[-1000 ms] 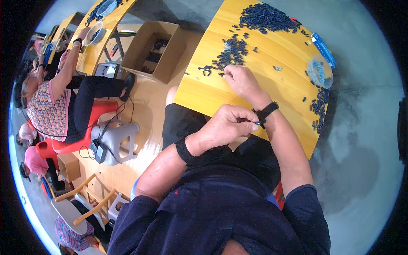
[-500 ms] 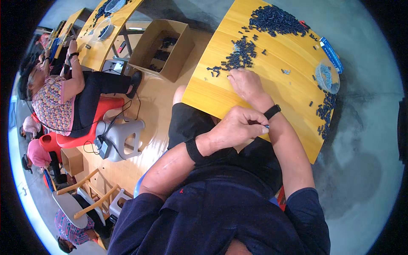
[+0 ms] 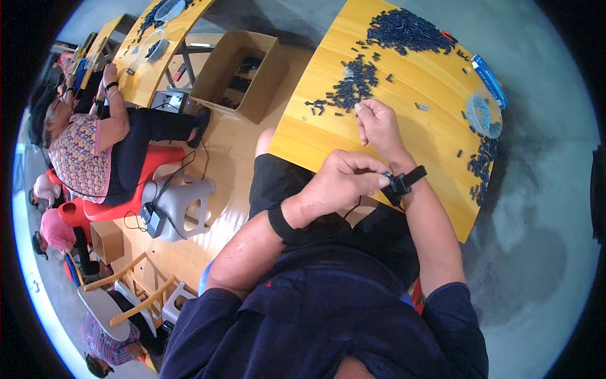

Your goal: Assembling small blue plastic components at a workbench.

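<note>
Pinching one small dark piece [image 3: 387, 175], mostly hidden, in left hand [image 3: 344, 180], can't tell grip of right hand [image 3: 380, 126], near one of three uncountable clusters of short black rod-shaped pieces [image 3: 355, 86] on yellow wooden table [image 3: 420, 142].

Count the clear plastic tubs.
3 visible: the first tub at the right edge of the near table, the second tub on the neighbouring table at upper left, the third tub just beyond it. Others may be hidden farther off.

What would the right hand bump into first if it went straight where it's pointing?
The right hand would probably meet the nearer heap of short, dark, stick-like pieces just ahead, though depth is unclear.
</note>
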`<action>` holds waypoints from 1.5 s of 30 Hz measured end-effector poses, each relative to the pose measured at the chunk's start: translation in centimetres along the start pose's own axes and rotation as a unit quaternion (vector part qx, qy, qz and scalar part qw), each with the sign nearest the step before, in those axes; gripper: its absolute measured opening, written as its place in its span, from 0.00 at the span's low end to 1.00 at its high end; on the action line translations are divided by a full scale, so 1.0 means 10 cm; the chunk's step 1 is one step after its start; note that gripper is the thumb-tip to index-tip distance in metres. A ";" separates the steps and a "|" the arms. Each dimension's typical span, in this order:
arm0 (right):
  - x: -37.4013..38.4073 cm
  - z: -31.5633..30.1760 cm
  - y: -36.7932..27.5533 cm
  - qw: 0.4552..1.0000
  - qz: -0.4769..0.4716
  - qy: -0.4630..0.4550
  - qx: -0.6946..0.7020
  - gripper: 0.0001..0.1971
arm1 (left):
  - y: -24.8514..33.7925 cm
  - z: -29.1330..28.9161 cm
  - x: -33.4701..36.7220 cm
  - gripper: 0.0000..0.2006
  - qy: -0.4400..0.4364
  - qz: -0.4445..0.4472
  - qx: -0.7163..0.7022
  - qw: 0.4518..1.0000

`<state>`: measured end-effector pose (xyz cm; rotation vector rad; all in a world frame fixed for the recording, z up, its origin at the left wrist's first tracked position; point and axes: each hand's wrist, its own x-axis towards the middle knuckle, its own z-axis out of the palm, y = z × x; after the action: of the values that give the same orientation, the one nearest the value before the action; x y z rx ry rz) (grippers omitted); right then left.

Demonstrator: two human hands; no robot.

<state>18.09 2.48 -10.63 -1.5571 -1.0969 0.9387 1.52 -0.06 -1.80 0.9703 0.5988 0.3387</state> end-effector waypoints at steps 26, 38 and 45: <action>-0.90 -0.49 -1.04 0.918 0.060 -0.136 0.368 0.09 | 0.19 -0.03 -0.05 0.07 0.040 0.068 0.038 0.996; -0.91 -0.53 -1.06 0.946 0.050 -0.148 0.285 0.10 | 0.21 -0.04 -0.03 0.06 0.034 0.070 0.078 0.994; -0.88 -0.59 -1.12 0.953 0.063 -0.163 0.246 0.09 | 0.23 -0.05 -0.03 0.06 0.030 0.049 0.069 0.996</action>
<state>18.72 -6.19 2.12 -1.0909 -0.8965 1.4690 0.94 1.36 0.07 1.1287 0.6373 0.4191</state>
